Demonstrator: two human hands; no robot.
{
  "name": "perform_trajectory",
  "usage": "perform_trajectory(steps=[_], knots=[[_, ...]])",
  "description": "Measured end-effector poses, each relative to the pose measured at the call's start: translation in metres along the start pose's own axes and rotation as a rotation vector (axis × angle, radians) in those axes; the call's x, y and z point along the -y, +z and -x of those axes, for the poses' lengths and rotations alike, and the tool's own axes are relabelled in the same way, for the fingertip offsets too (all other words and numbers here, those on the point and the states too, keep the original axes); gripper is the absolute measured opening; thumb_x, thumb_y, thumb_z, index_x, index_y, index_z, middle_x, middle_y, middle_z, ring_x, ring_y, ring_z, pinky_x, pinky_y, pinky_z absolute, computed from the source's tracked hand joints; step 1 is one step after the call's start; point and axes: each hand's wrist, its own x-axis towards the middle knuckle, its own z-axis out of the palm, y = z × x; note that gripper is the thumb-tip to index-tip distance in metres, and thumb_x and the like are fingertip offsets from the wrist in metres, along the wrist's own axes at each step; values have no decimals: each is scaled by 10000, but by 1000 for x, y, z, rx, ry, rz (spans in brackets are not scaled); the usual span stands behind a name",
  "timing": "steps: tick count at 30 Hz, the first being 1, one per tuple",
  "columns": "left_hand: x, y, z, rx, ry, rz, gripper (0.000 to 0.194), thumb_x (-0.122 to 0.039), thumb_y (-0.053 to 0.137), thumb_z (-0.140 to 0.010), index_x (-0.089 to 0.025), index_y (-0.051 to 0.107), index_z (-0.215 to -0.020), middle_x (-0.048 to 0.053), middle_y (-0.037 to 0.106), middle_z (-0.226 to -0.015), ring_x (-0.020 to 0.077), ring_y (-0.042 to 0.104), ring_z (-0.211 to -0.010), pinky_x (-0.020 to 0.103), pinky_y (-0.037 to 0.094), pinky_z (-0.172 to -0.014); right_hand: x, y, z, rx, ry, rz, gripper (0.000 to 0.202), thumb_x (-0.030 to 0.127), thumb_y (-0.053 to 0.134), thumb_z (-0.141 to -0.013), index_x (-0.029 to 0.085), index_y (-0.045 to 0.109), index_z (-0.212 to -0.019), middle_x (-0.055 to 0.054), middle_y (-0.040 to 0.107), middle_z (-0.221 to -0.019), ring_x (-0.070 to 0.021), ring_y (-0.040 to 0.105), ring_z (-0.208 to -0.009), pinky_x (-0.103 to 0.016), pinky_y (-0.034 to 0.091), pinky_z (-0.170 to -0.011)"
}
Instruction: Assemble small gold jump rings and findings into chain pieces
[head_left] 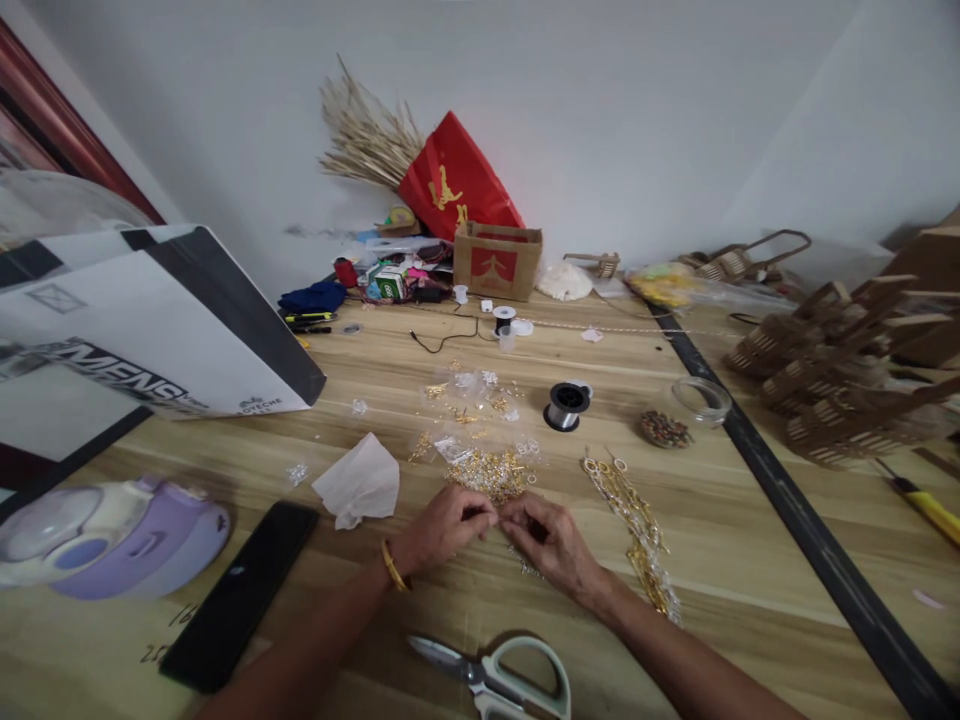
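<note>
My left hand [448,525] and my right hand [551,543] meet fingertip to fingertip over the wooden table. Thumb and forefinger are pinched on each side. Whatever lies between the fingertips is too small to make out. Just beyond them spreads a pile of gold and silver beads [491,474]. Beneath my right hand some small silvery pieces [523,562] show in part. To the right lie gold and silver beaded strands [628,515] with rings at their far ends. Scissors [517,680] with pale green handles rest nearer to me, below both hands.
A wire spool [566,408], a dish of dark beads [666,428] and a clear round container [701,400] stand to the right. On the left are a tissue [361,482], a black phone [240,595], a purple bottle [135,540] and a white bag [165,330]. Woven baskets [840,390] crowd the right side.
</note>
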Motion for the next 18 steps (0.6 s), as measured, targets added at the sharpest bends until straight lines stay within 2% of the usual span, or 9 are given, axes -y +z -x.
perform_trajectory(steps=[8, 18], knots=[[8, 6, 5, -73, 28, -2, 188, -212, 532, -785, -116, 658, -683, 1, 596, -601, 106, 488, -590, 197, 335, -576, -1, 0, 0, 52, -46, 43, 158, 235, 483, -897, 175, 622, -851, -33, 603, -729, -136, 541, -659, -236, 417, -618], [10, 7, 7, -136, -31, 158, 144, -210, 554, -753, -113, 636, -683, 3, 575, -605, 104, 477, -588, 193, 355, -563, -2, 0, 0, 51, -43, 51, 158, 244, 492, -895, 172, 613, -823, -31, 594, -714, -133, 532, -643, -232, 413, -605]])
